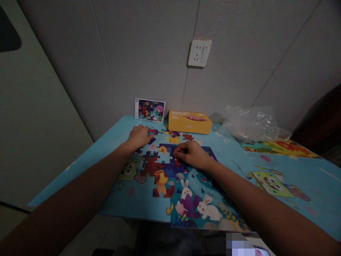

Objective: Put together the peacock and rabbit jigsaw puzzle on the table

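A partly joined jigsaw puzzle (183,192) with rabbits and a fox lies on the blue cartoon tablecloth (314,177). My right hand (191,153) rests on the puzzle's upper part, fingers curled down and pressing on a piece there. My left hand (139,136) lies further back and to the left, fingers closed around a loose puzzle piece (152,132) whose blue edge shows at the fingertips. Several loose pieces (179,137) lie between the hands and the yellow box.
A yellow puzzle box (189,122) stands at the back of the table by the wall. A reference picture card (149,110) leans against the wall to its left. A crumpled clear plastic bag (250,122) lies at the back right. A wall socket (199,53) is above.
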Demonstrator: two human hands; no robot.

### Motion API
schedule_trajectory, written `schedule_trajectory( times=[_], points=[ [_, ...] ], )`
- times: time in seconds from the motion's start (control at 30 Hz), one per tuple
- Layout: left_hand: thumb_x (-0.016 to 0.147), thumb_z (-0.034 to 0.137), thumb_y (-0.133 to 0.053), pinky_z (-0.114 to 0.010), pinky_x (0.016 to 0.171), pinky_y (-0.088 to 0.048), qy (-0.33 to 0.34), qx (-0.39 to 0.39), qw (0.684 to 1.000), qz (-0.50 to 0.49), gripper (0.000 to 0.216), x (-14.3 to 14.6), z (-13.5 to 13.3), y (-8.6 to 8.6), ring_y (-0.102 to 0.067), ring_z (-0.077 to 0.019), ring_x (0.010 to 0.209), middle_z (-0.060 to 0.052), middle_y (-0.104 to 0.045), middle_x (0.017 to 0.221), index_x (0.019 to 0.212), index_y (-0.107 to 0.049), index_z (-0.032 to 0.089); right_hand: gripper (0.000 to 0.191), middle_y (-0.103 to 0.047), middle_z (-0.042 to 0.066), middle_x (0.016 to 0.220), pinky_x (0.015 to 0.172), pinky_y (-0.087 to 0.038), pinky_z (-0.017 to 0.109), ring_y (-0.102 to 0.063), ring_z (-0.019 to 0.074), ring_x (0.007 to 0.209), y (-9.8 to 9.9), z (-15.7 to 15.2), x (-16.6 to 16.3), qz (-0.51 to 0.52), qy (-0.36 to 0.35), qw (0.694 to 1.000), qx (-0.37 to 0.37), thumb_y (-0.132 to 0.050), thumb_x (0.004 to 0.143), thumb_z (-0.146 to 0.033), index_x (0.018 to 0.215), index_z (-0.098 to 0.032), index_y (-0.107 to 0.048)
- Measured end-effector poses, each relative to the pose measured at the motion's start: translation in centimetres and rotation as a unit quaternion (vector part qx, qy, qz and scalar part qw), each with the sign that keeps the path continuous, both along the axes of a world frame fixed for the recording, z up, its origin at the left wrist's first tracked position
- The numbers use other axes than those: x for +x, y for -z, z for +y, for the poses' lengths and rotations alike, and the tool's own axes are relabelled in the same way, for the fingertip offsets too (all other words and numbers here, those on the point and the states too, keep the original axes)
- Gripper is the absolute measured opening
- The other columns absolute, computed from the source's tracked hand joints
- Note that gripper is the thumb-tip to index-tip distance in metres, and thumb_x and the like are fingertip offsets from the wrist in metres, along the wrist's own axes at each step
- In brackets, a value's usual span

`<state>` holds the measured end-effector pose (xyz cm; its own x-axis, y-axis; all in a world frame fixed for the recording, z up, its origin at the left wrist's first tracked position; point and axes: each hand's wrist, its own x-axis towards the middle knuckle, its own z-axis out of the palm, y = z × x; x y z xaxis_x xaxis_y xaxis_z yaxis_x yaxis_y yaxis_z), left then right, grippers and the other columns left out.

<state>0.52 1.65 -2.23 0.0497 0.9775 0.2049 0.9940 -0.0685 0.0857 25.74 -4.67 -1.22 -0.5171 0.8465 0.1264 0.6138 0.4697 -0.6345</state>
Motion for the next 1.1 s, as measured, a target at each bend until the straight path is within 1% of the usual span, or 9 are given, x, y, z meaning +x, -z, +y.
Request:
schedule_trajectory(
  times=[0.2,0.33,0.43,0.53,0.63,0.8,0.9,1.0,1.1],
  points=[
    [0.083,0.047,-0.060,-0.043,0.095,-0.044,0.005,0.011,0.999,-0.037,0.041,0.1,-0.2,-0.3,-0.058,-0.0335,0.112,-0.017,-0.065,0.115,0.107,-0.066,0.016,0.016,-0.068,0.002,0.063,0.054,-0.037,0.024,-0.056,0.0116,0.055,0.3,0.1,0.1,0.007,-0.006,1.000,-0.002,-0.060,0.082,-0.023,0.076,-0.015,-0.072],
    [0.081,0.037,-0.064,-0.035,0.083,-0.048,0.023,0.025,0.997,-0.070,0.030,0.3,-0.5,-0.5,-0.064,-0.0266,0.097,-0.011,-0.070,0.104,0.104,-0.062,0.017,0.017,-0.068,0.002,0.063,0.054,-0.037,0.024,-0.055,0.0109,0.054,0.2,0.1,0.1,0.007,-0.006,1.000,-0.002,-0.060,0.083,-0.024,0.074,-0.014,-0.072],
    [0.080,0.026,-0.063,-0.033,0.080,-0.047,0.047,0.050,0.992,-0.101,0.018,0.6,-0.7,-0.9,-0.065,-0.0234,0.089,-0.008,-0.071,0.093,0.097,-0.062,0.019,0.017,-0.068,0.002,0.063,0.054,-0.037,0.024,-0.054,0.0107,0.053,0.1,0.0,0.1,0.002,-0.006,1.000,0.001,-0.060,0.082,-0.022,0.075,-0.014,-0.072],
    [0.081,0.019,-0.058,-0.032,0.080,-0.047,0.086,0.104,0.975,-0.177,0.013,1.2,-1.1,-1.3,-0.063,-0.0205,0.087,-0.006,-0.069,0.092,0.094,-0.061,0.018,0.018,-0.069,0.003,0.065,0.054,-0.037,0.024,-0.055,0.0113,0.055,0.1,0.0,0.1,0.007,-0.008,1.000,-0.004,-0.059,0.084,-0.023,0.076,-0.014,-0.072],
    [0.080,0.015,-0.056,-0.029,0.079,-0.048,0.134,0.142,0.941,-0.276,0.021,2.0,-1.9,-1.9,-0.061,-0.0169,0.082,-0.004,-0.065,0.088,0.100,-0.060,0.016,0.017,-0.070,0.004,0.068,0.054,-0.037,0.024,-0.056,0.0117,0.056,0.2,0.1,0.1,0.024,-0.003,1.000,-0.006,-0.058,0.085,-0.024,0.086,-0.013,-0.072],
    [0.079,0.013,-0.054,-0.029,0.078,-0.048,0.242,0.062,0.905,-0.344,0.031,3.2,-3.4,-2.6,-0.059,-0.0145,0.079,-0.002,-0.064,0.084,0.109,-0.064,0.016,0.025,-0.064,0.001,0.063,0.052,-0.034,0.024,-0.052,0.0113,0.053,0.3,0.3,0.2,0.026,0.027,0.999,0.006,-0.060,0.086,-0.030,0.101,-0.012,-0.069],
    [0.080,0.013,-0.055,-0.028,0.075,-0.048,0.291,0.003,0.895,-0.339,0.033,3.5,-3.8,-2.5,-0.059,-0.0145,0.079,-0.003,-0.066,0.086,0.110,-0.067,0.017,0.021,-0.059,0.000,0.060,0.050,-0.030,0.024,-0.048,0.0106,0.052,0.1,0.1,0.1,0.015,0.022,1.000,0.016,-0.059,0.087,-0.033,0.087,-0.014,-0.066],
    [0.081,0.015,-0.056,-0.028,0.072,-0.048,0.331,-0.070,0.885,-0.320,0.034,3.7,-4.0,-2.0,-0.061,-0.0141,0.073,-0.002,-0.067,0.081,0.113,-0.067,0.018,0.025,-0.053,-0.002,0.056,0.049,-0.026,0.025,-0.043,0.0098,0.050,-0.1,0.0,0.0,0.008,0.015,1.000,0.025,-0.056,0.088,-0.034,0.071,-0.016,-0.059],
    [0.081,0.016,-0.057,-0.028,0.072,-0.049,0.351,-0.103,0.882,-0.296,0.033,3.8,-4.1,-1.7,-0.062,-0.0144,0.071,-0.001,-0.069,0.078,0.113,-0.067,0.019,0.027,-0.047,-0.004,0.054,0.050,-0.025,0.025,-0.040,0.0096,0.050,-0.2,-0.1,0.0,0.013,0.018,1.000,0.022,-0.056,0.087,-0.034,0.066,-0.017,-0.055]
  ],
)
